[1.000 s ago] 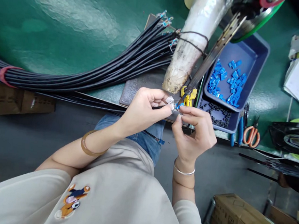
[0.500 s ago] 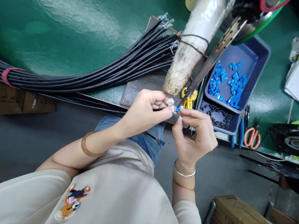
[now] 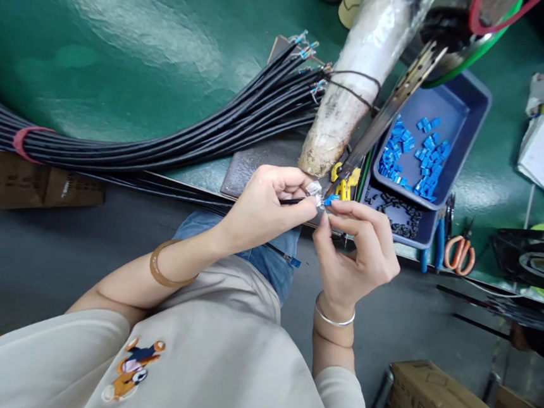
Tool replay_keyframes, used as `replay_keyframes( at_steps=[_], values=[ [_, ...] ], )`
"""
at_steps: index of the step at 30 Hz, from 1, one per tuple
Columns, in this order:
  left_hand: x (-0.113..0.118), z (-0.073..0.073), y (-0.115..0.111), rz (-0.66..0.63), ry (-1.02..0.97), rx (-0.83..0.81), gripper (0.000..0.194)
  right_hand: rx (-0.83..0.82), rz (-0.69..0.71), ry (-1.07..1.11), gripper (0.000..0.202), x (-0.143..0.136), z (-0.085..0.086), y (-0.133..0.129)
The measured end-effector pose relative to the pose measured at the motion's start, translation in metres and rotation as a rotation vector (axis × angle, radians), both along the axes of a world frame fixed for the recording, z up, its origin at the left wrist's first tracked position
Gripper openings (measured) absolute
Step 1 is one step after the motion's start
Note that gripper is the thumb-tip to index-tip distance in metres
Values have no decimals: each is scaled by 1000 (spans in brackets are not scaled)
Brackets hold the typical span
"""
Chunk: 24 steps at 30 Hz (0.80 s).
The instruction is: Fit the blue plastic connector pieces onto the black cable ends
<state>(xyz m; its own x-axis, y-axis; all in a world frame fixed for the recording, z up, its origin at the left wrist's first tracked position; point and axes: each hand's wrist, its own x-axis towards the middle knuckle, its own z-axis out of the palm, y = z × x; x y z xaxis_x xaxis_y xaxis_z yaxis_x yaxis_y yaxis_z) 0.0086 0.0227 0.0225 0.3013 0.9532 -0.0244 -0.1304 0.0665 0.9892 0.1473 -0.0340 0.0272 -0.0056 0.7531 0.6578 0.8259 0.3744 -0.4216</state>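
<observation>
My left hand (image 3: 272, 198) is closed around the end of a black cable (image 3: 292, 201), with white, crumpled-looking material (image 3: 314, 188) at its fingertips. A small blue connector (image 3: 332, 200) sits where the thin wires leave the cable end. The thumb and index fingertip of my right hand (image 3: 357, 243) are pinched at this connector and partly hide it. Just behind it, the tip of a long metal arm with holes (image 3: 379, 121) points down beside a yellow tool (image 3: 344, 186). A second blue-ended cable (image 3: 290, 259) lies over my lap.
A thick bundle of black cables (image 3: 162, 147) with stripped ends crosses the green table (image 3: 126, 20). Above my hands hangs a plastic-wrapped tube (image 3: 353, 90). Stacked blue trays (image 3: 472, 120) hold blue connectors and small black parts. Orange-handled scissors (image 3: 460, 253) and blue-handled pliers (image 3: 439, 241) lie right.
The view has shifted slightly. Both hands keep their pinch at the cable end, and more of the blue connector shows above my right index fingertip.
</observation>
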Motion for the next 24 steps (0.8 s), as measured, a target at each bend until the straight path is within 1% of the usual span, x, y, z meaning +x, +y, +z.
replay_keyframes(
  at_steps=[3, 5, 8, 10, 13, 20, 24],
  values=[
    [-1, -3, 1, -33, 13, -22, 8, 14, 14, -26, 19, 0, -2, 0],
    [-2, -4, 0, -61, 21, -25, 10, 15, -9, -39, 18, 0, -3, 0],
    [-2, -4, -1, -90, 47, -13, 10, -30, -22, -40, 17, 0, -2, -1],
    [-2, -3, -2, -81, 64, 2, 9, -71, 2, -9, 17, 1, 0, -1],
    [-2, -2, -3, -59, 61, 34, 8, -89, 28, 40, 17, 1, 3, -2],
    [-2, -1, -3, -62, 67, 33, 4, -36, 32, -65, 18, 1, 4, -1],
    [-1, -1, -2, -45, 95, 52, 3, -50, 25, -20, 18, 1, 5, 0]
  ],
)
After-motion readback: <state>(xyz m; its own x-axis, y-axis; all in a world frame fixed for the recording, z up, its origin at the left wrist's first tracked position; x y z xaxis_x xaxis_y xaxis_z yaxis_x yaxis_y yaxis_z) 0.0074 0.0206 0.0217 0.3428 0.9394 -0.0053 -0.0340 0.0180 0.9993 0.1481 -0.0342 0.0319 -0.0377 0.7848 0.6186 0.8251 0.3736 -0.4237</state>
